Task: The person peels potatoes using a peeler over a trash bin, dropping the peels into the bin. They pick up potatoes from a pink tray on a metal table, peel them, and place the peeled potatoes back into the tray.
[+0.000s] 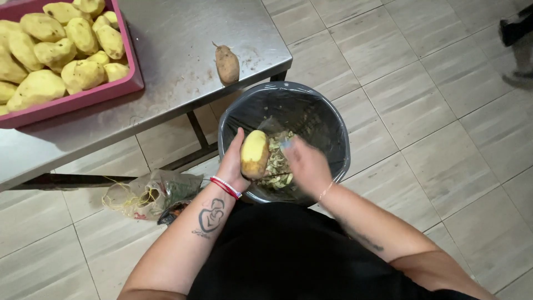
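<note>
My left hand (234, 161) grips a mostly peeled yellow potato (255, 153) over a black-lined waste bin (333, 128). My right hand (306, 164) is beside the potato, blurred, closed around a small peeler whose tip shows near the potato's upper right. Potato peelings (277, 166) lie in the bottom of the bin. One unpeeled brown potato (227, 64) rests on the steel table (177, 50) near its corner. A pink crate (83, 97) at the table's left holds several peeled yellow potatoes (55, 50).
A crumpled mesh-and-plastic bag (150, 194) lies on the tiled floor under the table's edge. Table legs and a crossbar (194, 130) stand left of the bin. Another person's foot (519, 33) shows at the top right.
</note>
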